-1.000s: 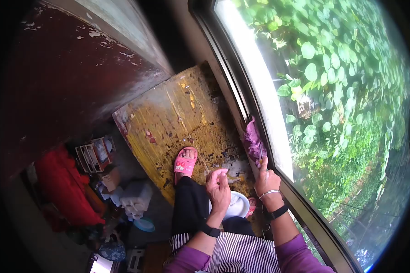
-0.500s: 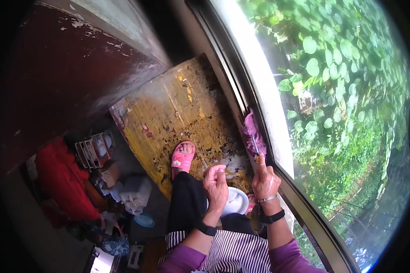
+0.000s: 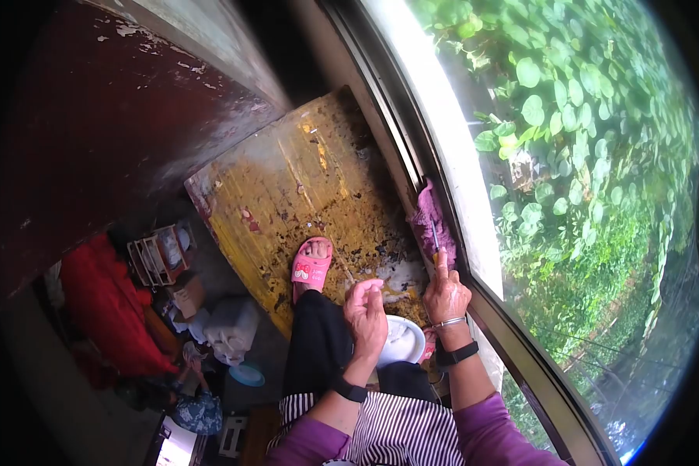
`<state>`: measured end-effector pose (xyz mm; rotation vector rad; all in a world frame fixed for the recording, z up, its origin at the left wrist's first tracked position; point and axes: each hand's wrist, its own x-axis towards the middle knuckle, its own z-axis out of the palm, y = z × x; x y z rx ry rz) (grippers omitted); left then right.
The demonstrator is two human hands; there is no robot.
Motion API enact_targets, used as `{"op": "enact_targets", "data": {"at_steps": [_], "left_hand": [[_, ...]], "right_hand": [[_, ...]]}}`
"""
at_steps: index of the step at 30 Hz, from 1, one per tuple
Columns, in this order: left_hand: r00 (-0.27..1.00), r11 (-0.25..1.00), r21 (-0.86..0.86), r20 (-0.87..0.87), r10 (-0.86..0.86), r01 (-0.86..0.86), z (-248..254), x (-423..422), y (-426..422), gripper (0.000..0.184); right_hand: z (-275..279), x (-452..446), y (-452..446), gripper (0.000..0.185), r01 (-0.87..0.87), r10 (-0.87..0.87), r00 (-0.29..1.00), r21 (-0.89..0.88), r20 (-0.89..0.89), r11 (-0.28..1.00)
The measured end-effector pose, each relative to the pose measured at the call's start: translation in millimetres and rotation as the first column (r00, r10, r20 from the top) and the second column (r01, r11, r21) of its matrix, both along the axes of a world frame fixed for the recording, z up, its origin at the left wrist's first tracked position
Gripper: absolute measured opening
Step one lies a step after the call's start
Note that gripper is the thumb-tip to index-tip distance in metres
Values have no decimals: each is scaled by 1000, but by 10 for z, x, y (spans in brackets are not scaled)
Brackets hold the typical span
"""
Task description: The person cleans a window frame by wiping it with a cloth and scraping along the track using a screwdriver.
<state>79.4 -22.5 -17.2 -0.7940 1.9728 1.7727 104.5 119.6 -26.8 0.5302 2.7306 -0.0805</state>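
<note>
My right hand (image 3: pixel 447 299) grips a tool like a screwdriver (image 3: pixel 435 238), with a thin metal shaft and a yellowish handle. The index finger stretches along the handle. The shaft lies against a crumpled purple cloth (image 3: pixel 427 208) in the window track (image 3: pixel 392 105). My left hand (image 3: pixel 366 317) is raised over my lap, fingers curled in and nothing visible in them. Just right of it is a white bowl (image 3: pixel 417 342) with whitish contents, partly hidden by the hand and my leg.
A worn yellow board (image 3: pixel 287 179) lies under my pink-slippered foot (image 3: pixel 312 260). The window frame (image 3: pixel 512 346) runs along my right, with leafy plants outside. Lower left are red fabric (image 3: pixel 105 303), a wire rack (image 3: pixel 154 260), a plastic container (image 3: pixel 233 330) and another person (image 3: pixel 198 412).
My right hand has shifted slightly left and toward me with the tool. The cloth looks a little reshaped. My left hand has barely moved. The other person's arm at lower left has moved.
</note>
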Motion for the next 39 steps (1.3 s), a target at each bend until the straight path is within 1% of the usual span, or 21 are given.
{"op": "enact_targets", "data": {"at_steps": [2, 4, 9, 11, 12, 15, 16, 17, 19, 22, 25, 26, 27, 29, 30, 31, 33, 35, 36, 38, 39], "left_hand": [[1000, 1000, -6, 7, -5, 5, 8, 25, -22, 11], [995, 999, 4, 86, -52, 52, -2, 26, -37, 10], [991, 998, 8, 116, -62, 61, 65, 12, -12, 11], [989, 997, -14, 126, -75, 77, 87, -86, -24, 11], [990, 997, -14, 118, -72, 74, 83, -134, -33, 11], [992, 998, -22, 117, -58, 61, 86, -182, -71, 11], [992, 999, -13, 116, -50, 52, 79, -202, -78, 11], [992, 999, -2, 115, -43, 43, 68, -239, -80, 12], [995, 999, 16, 97, -33, 32, 99, -363, -98, 12], [991, 996, -20, 111, -79, 82, 93, -464, -125, 11], [995, 996, -39, 53, -82, 84, 100, -569, -121, 11], [997, 999, -16, 52, -49, 50, 61, -547, -124, 10], [998, 999, -23, 51, -48, 50, 49, -542, -155, 10], [991, 997, -29, 114, -69, 73, 20, -544, -190, 9], [989, 998, -30, 139, -57, 62, 30, -553, -203, 9], [988, 997, -33, 141, -59, 64, 23, -547, -215, 9], [994, 999, -29, 111, -8, 12, 20, -501, -216, 9], [991, 998, -47, 128, -33, 39, 74, -460, -193, 10], [989, 996, -64, 141, -56, 65, 79, -441, -191, 10], [991, 997, -63, 132, -37, 46, 17, -334, -194, 10], [992, 998, -53, 123, -21, 28, 1, -279, -181, 11]], "right_hand": [[-31, 23, 74, 60, 2, -2, 1000, -19, 16, 1000], [5, -126, 113, 58, 4, 0, 998, -64, 58, 998], [47, -775, -5, 59, -31, 37, 991, -51, 128, 998], [28, -1066, -47, 58, -7, 20, 994, -120, 106, 993], [35, -1237, -105, 55, 11, 5, 988, -103, 155, 995], [-58, -1751, -140, 56, -19, 31, 996, -143, 87, 990], [-90, -1946, -156, 50, -23, 34, 997, -149, 71, 989], [-110, -2140, -180, 44, -35, 46, 997, -143, 68, 989], [-110, -2570, -227, 42, -83, 100, 988, -148, 114, 986], [-140, -3169, -297, 39, -101, 116, 989, -162, 88, 982], [-244, -3693, -453, 34, -124, 127, 992, -124, 18, 985], [-276, -3879, -487, 31, -97, 102, 994, -124, 38, 988], [-230, -4027, -547, 28, -144, 148, 988, -86, 36, 986], [-205, -4286, -622, 27, -209, 212, 976, -44, 59, 977], [-263, -4400, -596, 28, -230, 231, 973, -63, 20, 971], [-302, -4481, -565, 28, -249, 249, 968, -82, -15, 965], [-351, -4541, -531, 28, -240, 239, 971, -79, -12, 968], [-387, -4423, -483, 27, -299, 297, 953, -18, -57, 954], [-408, -4386, -487, 27, -299, 297, 953, -23, -62, 954], [-441, -4245, -461, 26, -321, 320, 947, -30, -40, 947], [-390, -4068, -453, 24, -392, 393, 918, 36, -51, 919]]}}
